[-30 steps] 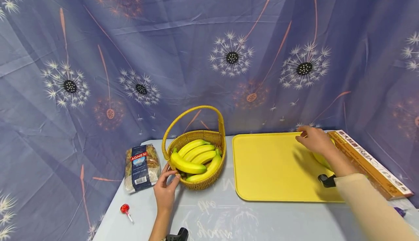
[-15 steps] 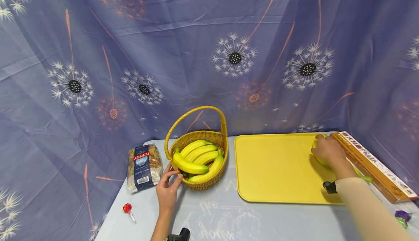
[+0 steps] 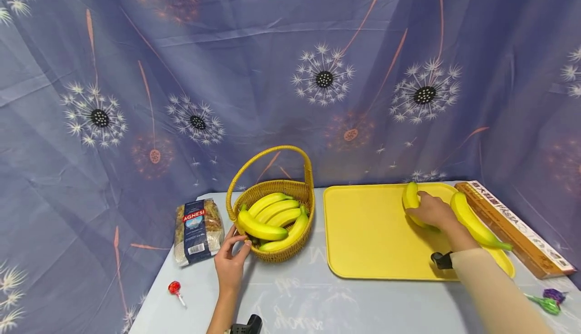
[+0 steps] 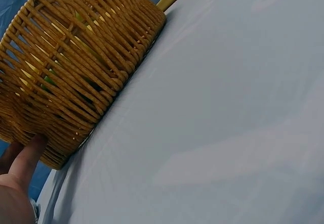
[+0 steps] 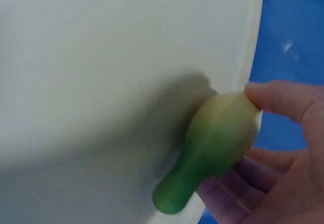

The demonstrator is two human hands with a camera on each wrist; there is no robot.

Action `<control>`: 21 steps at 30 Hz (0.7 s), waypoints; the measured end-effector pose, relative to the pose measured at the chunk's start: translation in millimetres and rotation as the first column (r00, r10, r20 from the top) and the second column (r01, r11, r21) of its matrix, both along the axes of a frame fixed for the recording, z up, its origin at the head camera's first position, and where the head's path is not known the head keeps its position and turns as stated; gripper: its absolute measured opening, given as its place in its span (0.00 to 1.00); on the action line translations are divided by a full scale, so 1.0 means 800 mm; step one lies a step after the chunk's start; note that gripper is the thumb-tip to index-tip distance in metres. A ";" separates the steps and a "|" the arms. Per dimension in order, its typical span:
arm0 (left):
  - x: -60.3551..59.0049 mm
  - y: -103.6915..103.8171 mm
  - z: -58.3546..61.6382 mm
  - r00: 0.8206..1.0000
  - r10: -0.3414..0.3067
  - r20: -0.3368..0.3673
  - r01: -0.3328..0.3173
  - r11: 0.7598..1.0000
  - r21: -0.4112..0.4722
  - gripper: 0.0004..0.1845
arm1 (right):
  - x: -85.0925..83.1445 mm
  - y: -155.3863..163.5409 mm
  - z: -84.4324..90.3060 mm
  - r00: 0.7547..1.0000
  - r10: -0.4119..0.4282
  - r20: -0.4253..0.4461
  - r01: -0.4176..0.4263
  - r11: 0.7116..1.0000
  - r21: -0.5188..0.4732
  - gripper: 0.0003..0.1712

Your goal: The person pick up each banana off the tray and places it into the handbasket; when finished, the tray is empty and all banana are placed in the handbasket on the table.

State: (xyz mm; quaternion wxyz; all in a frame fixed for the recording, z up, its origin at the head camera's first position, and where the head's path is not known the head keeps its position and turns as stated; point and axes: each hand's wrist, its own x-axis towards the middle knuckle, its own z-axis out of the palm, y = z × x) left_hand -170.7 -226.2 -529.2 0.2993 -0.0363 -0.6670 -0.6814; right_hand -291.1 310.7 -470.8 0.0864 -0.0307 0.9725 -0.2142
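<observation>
My right hand [image 3: 438, 213] pinches a yellow banana [image 3: 410, 197] above the right part of a yellow tray [image 3: 367, 233]. In the right wrist view the banana's green stem end [image 5: 177, 191] points down, with thumb and fingers on either side of it. Another banana [image 3: 474, 223] lies along the tray's right edge. A wicker basket [image 3: 277, 256] with a tall handle holds several bananas [image 3: 260, 230]. My left hand [image 3: 230, 263] holds the basket's front left rim; in the left wrist view its fingers [image 4: 29, 158] touch the woven wall.
An Agnesi pasta bag [image 3: 197, 232] lies left of the basket, and a red lollipop [image 3: 174, 288] nearer the front. A long pasta box [image 3: 513, 228] lies right of the tray, with purple and green lollipops [image 3: 550, 303] near its front end. A patterned curtain [image 3: 254, 81] hangs behind.
My right hand reached down to a banana at the tray's right side, took hold of it and moved it left. The second banana there is now uncovered. My left hand stayed at the basket.
</observation>
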 end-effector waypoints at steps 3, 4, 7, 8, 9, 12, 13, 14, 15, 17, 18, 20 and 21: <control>-0.001 0.001 -0.001 1.000 0.005 -0.005 -0.005 1.000 0.008 0.08 | -0.001 -0.019 0.008 0.998 0.060 0.010 -0.059 0.997 -0.039 0.50; -0.001 0.002 -0.001 1.000 0.006 -0.009 -0.006 1.000 0.012 0.08 | -0.001 -0.027 0.012 0.997 0.081 0.004 -0.080 0.996 -0.050 0.49; -0.002 0.003 -0.001 1.000 0.003 -0.016 -0.002 1.000 0.016 0.08 | -0.002 -0.051 0.030 0.988 0.149 -0.032 -0.151 0.985 -0.086 0.46; -0.002 0.003 0.000 1.000 0.001 -0.016 0.000 1.000 0.016 0.08 | -0.002 -0.059 0.036 0.985 0.168 -0.043 -0.171 0.980 -0.102 0.45; -0.002 0.004 0.001 1.000 0.002 -0.017 -0.001 1.000 0.017 0.08 | -0.001 -0.067 0.042 0.980 0.190 -0.056 -0.195 0.974 -0.115 0.45; -0.003 0.005 0.002 1.000 0.000 -0.016 0.001 1.000 0.028 0.08 | 0.004 -0.089 0.059 0.966 0.248 -0.077 -0.259 0.948 -0.187 0.42; -0.002 0.005 0.002 1.000 -0.002 -0.014 0.003 1.000 0.030 0.09 | 0.007 -0.097 0.065 0.959 0.271 -0.080 -0.282 0.935 -0.214 0.41; -0.002 0.005 0.002 1.000 -0.004 -0.012 0.005 0.999 0.032 0.09 | 0.009 -0.105 0.070 0.953 0.292 -0.083 -0.304 0.924 -0.234 0.40; -0.002 0.006 0.002 1.000 -0.007 -0.010 0.007 0.999 0.033 0.09 | 0.012 -0.114 0.076 0.944 0.318 -0.085 -0.329 0.909 -0.256 0.39; -0.002 0.005 0.002 1.000 -0.009 -0.005 0.009 0.999 0.032 0.09 | 0.017 -0.132 0.087 0.923 0.374 -0.089 -0.383 0.879 -0.285 0.38; -0.002 0.005 0.001 1.000 -0.006 -0.004 0.006 1.000 0.024 0.09 | 0.020 -0.141 0.093 0.913 0.398 -0.091 -0.406 0.866 -0.291 0.37; -0.002 0.004 0.001 1.000 0.001 0.000 -0.001 1.000 0.016 0.08 | 0.024 -0.158 0.104 0.892 0.442 -0.094 -0.449 0.844 -0.294 0.37; -0.002 0.004 0.000 1.000 0.004 0.000 -0.004 1.000 0.011 0.08 | 0.025 -0.167 0.109 0.881 0.464 -0.096 -0.470 0.832 -0.295 0.37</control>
